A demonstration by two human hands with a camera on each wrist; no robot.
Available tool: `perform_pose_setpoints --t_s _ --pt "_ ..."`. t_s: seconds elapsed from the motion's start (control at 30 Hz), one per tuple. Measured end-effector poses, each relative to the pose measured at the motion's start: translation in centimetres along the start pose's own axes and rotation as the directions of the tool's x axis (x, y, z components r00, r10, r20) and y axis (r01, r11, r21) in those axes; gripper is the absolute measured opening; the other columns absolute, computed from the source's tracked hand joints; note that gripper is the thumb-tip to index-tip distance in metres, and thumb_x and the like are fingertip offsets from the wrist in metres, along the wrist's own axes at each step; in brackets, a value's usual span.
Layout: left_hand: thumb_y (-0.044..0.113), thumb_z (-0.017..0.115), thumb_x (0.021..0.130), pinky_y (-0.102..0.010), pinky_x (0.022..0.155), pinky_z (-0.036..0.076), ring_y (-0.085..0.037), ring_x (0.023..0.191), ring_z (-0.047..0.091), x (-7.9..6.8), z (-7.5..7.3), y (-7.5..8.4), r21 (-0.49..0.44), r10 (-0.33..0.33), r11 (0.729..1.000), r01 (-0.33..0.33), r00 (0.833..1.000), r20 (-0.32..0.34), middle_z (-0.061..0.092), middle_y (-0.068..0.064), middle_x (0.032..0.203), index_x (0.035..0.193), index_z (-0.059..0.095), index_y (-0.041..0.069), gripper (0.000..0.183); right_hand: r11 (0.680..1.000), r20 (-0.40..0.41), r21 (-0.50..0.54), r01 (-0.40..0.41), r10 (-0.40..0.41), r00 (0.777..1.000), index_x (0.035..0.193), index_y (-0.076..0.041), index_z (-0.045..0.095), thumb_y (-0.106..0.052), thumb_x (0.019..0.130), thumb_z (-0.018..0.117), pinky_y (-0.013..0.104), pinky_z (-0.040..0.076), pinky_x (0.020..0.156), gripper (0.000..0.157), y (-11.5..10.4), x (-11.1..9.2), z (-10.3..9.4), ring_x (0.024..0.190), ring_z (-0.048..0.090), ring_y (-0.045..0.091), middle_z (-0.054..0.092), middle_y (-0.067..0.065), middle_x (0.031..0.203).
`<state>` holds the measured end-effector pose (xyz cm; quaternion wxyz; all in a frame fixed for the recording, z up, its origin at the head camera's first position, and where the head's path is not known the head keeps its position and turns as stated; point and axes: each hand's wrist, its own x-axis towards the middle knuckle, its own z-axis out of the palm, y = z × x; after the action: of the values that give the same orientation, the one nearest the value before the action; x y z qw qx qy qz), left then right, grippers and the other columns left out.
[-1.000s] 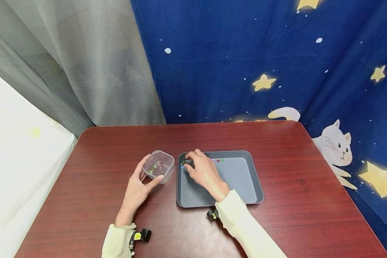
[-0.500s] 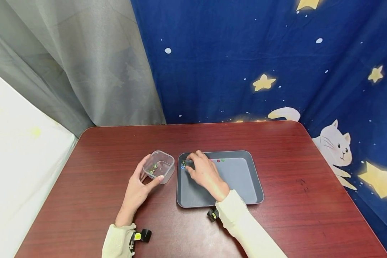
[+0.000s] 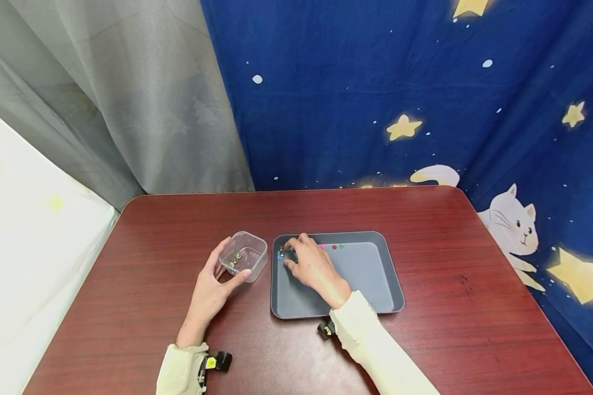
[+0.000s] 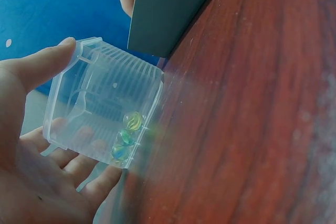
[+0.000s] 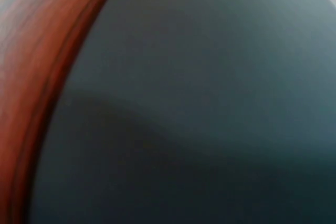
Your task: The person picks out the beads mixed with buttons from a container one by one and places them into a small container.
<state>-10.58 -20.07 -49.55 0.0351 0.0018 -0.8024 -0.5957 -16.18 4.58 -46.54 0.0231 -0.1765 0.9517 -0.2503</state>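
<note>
A clear plastic box (image 3: 257,266) is gripped by my left hand (image 3: 210,291), thumb on the near side and fingers round the far side. It leans on the table, and several glass marbles (image 4: 126,137) have gathered low inside it. My right hand (image 3: 313,269) reaches into the grey tray (image 3: 361,280), fingers bent and thumb apart. Its fingertips are right beside a small cluster of green and blue marbles (image 3: 280,252) in the tray's far left corner. Nothing shows between thumb and fingers. In the right wrist view only the tray's dark side shows close up.
Small pink, red (image 3: 334,247) and green (image 3: 341,246) round pieces lie along the tray's far wall. The tray and box stand side by side on a reddish wooden table (image 3: 449,263). A blue curtain (image 3: 326,109) and a grey curtain (image 3: 188,109) hang behind it.
The right hand's thumb and fingers have drawn back slightly from the corner, so the marbles there show more plainly. The left hand and box have stayed still.
</note>
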Motion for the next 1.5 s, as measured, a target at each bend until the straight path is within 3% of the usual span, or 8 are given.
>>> perform_pose_setpoints --t_s 0.67,1.1,1.5 --pt "0.020 0.084 0.090 -0.007 0.098 0.047 -0.030 0.149 0.047 -0.01 0.11 -0.05 -0.007 -0.009 1.000 0.009 1.000 0.000 0.046 -0.008 0.163 0.161 0.037 0.030 0.086 0.999 0.034 -0.018 0.032 -0.031 0.999 0.127 -0.015 0.071 -0.023 0.095 0.078 0.044 0.055 0.095 0.034 0.17 0.10 0.29 0.116 0.059 0.025 0.064 0.006 0.120" --pt "0.019 0.084 0.090 -0.008 0.096 0.049 -0.030 0.149 0.047 0.04 0.10 0.04 -0.023 -0.012 1.000 0.012 1.000 0.003 0.045 -0.008 0.163 0.161 0.037 0.031 0.086 0.989 0.052 -0.075 0.125 -0.122 0.991 0.134 -0.021 0.069 -0.025 0.097 0.075 0.038 0.054 0.090 0.037 0.19 0.12 0.64 0.104 0.056 0.022 0.062 0.005 0.111" --pt "0.018 0.084 0.089 -0.008 0.099 0.048 -0.029 0.149 0.046 0.16 0.04 0.07 -0.036 -0.007 0.999 0.007 1.000 0.003 0.046 -0.008 0.162 0.161 0.038 0.030 0.086 0.985 0.055 -0.088 0.150 -0.145 0.988 0.122 -0.026 0.074 -0.027 0.099 0.073 0.039 0.056 0.080 0.023 0.21 0.08 0.56 0.099 0.064 0.019 0.065 0.001 0.107"
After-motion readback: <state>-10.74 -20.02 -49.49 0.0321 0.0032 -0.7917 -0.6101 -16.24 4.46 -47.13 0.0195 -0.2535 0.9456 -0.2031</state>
